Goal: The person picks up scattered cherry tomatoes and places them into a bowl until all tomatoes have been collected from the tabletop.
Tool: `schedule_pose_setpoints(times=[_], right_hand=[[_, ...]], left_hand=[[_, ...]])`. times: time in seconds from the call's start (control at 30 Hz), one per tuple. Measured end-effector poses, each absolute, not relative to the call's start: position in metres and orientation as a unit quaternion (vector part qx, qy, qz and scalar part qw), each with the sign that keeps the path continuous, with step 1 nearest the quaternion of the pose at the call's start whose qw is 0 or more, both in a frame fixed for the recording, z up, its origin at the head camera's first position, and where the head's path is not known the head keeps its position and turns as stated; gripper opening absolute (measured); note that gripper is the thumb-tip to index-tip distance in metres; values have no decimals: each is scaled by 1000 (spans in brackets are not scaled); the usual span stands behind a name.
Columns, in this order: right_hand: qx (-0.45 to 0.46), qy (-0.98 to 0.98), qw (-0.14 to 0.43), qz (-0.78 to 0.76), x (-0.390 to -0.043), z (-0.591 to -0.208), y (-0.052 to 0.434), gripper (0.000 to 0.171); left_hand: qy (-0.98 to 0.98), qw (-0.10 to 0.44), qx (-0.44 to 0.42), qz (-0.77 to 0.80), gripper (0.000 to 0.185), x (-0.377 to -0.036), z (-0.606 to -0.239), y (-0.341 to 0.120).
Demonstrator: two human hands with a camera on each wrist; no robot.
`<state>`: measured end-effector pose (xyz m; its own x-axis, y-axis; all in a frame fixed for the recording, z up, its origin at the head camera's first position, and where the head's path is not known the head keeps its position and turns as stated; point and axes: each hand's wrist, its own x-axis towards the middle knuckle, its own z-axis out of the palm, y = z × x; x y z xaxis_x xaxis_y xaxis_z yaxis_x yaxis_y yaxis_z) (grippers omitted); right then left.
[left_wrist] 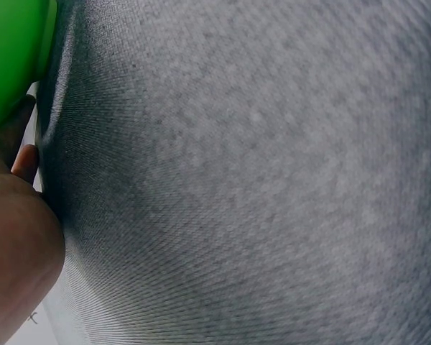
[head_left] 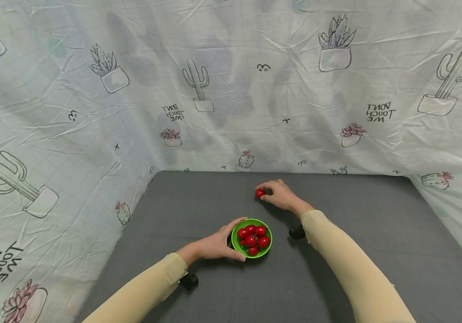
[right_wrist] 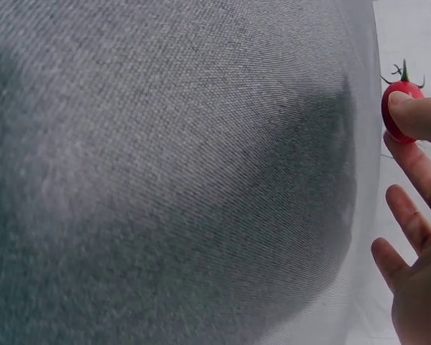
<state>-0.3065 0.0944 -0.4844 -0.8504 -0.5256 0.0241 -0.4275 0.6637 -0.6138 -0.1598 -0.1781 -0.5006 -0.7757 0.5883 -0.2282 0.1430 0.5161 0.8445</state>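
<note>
A green bowl (head_left: 235, 249) filled with several red cherry tomatoes (head_left: 250, 241) stands on the grey table. My left hand (head_left: 216, 244) grips the bowl from its left side, thumb at the near rim and fingers round the far rim. In the left wrist view the bowl's green wall (left_wrist: 11, 57) meets the fingers. Farther back, my right hand (head_left: 281, 195) pinches a single cherry tomato (head_left: 259, 193) between thumb and finger. The right wrist view shows this tomato (right_wrist: 393, 118) with its green stalk up, and the other fingers spread apart below it.
Grey cloth covers the table (head_left: 198, 197). A white curtain (head_left: 231, 89) printed with potted cacti hangs behind it and along the left side. Dark camera mounts (head_left: 189, 281) sit under both wrists. The right forearm (head_left: 348, 264) reaches across the table's right half.
</note>
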Motion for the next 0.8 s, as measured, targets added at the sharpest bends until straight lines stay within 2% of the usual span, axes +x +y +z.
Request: schedule_pose_setpoints(times=[0.8], right_hand=[[-287,881,60,-370,-287,-450,108,35]], left_hand=[[829,259,214,447,103,-161,-500,-181]])
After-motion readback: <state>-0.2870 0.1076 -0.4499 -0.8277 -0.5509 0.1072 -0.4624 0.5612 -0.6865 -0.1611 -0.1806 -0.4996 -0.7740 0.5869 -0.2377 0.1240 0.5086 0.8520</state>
